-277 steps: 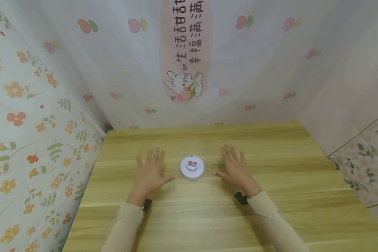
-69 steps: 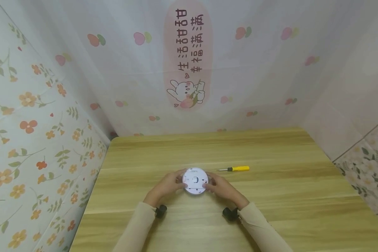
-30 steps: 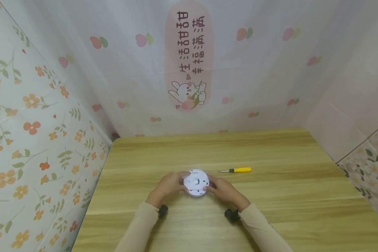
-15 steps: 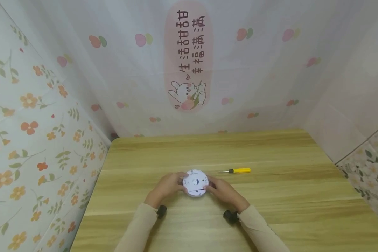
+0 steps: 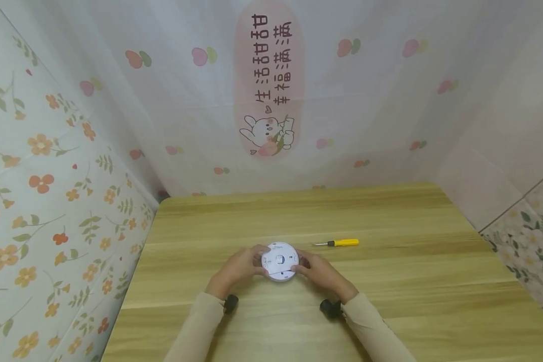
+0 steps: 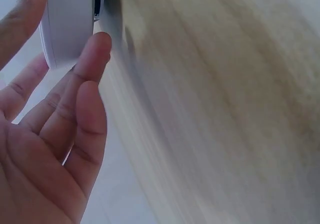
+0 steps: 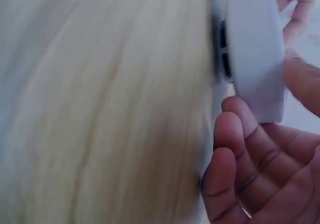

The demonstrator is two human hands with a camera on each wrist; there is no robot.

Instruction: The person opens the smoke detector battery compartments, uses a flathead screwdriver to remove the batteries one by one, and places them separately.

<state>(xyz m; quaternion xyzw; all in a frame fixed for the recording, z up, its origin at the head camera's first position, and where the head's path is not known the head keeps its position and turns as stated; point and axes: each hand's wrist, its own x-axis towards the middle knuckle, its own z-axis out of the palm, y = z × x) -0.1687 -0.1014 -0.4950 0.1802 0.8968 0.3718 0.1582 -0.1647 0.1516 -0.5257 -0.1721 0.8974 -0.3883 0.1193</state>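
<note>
A round white smoke detector lies back side up on the wooden table, with a small hub at its centre. My left hand grips its left rim and my right hand grips its right rim. In the left wrist view the white detector sits between my thumb and fingertips. In the right wrist view the detector stands edge-on with dark vents, my fingers curled under it.
A small screwdriver with a yellow handle lies on the table to the right of the detector. Patterned curtain walls close in the table at the back and on the left.
Long before, both hands lay flat beside the detector, which showed a red label on top. Since then it has been turned over, and the hands keep hold of its rim, barely shifting.
</note>
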